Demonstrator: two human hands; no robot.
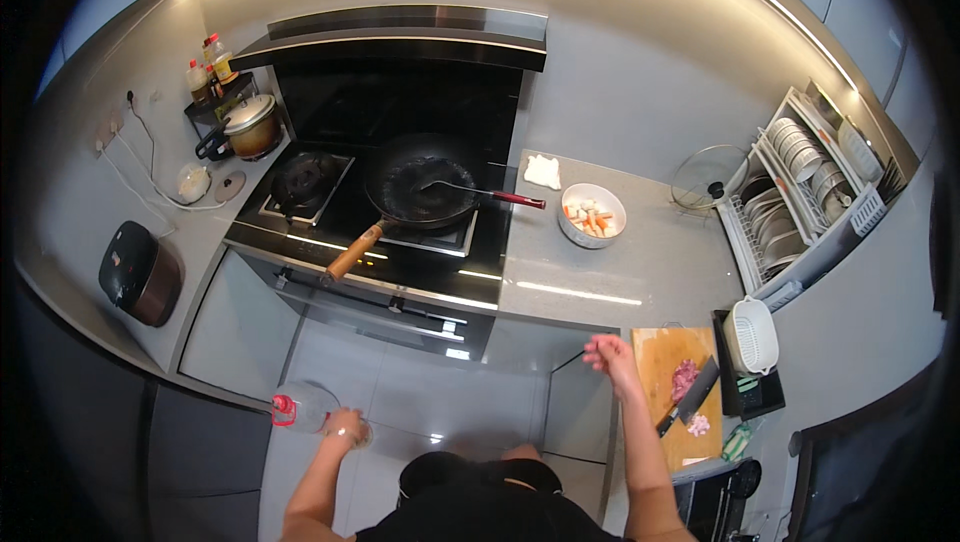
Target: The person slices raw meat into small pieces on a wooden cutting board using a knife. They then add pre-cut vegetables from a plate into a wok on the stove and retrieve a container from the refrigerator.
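Low on the left, above the floor, my left hand (346, 426) curls its fingers over a round, see-through container (365, 435). The hand hides most of this container. Beside it is a large clear plastic jug (306, 407) with a red cap and red handle. My right hand (611, 360) hovers near the counter corner with loosely bent fingers and nothing in it. Close to its right lies a wooden cutting board (652, 351). Chopped raw meat (684, 378), a small pile of pale pink chopped pieces (699, 425) and a cleaver (700, 390) rest on the board.
A wok (420, 201) sits on the gas stove, its wooden handle (352, 253) jutting over the front edge. A red-handled spatula (517, 199) leans across its rim. Nearby stand a bowl of cut pieces (592, 219), a dish rack (795, 189), a pot (251, 129) and a rice cooker (140, 272).
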